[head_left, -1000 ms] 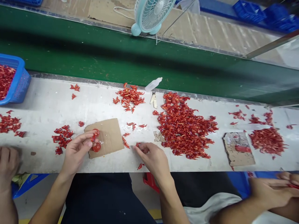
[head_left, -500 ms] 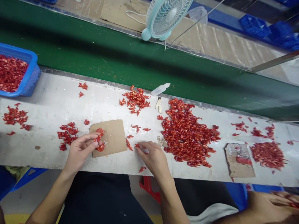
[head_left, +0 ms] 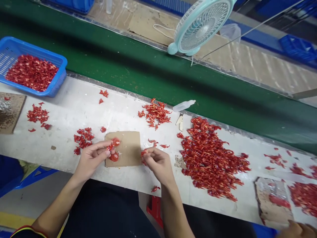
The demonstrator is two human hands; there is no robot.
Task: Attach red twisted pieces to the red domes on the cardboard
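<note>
My left hand [head_left: 90, 160] pinches a small red plastic piece [head_left: 109, 148] between thumb and fingertips, over the left edge of a cardboard square [head_left: 131, 148]. Two glossy red round blobs [head_left: 114, 157] lie on that cardboard beside the fingertips. Just off the cardboard's right edge, the fingers of my right hand [head_left: 159, 163] are closed on another small red piece [head_left: 143, 155], partly covered by the fingers. To the right spreads a large heap of pointed red pieces [head_left: 213, 162]. Smaller groups of red pieces [head_left: 83, 139] lie left of the cardboard.
A blue basket [head_left: 58, 86] of red pieces stands at the left. A white squeeze bottle [head_left: 184, 105] lies near the green belt [head_left: 123, 66]. Behind it stands a turquoise fan [head_left: 203, 31]. At lower right, another person's hand [head_left: 298, 229] is near a second cardboard piece [head_left: 272, 201].
The view has swung left, so things appear farther right. My right hand has closed on a red piece from the table and brought it nearer the cardboard. My left hand keeps its pinch.
</note>
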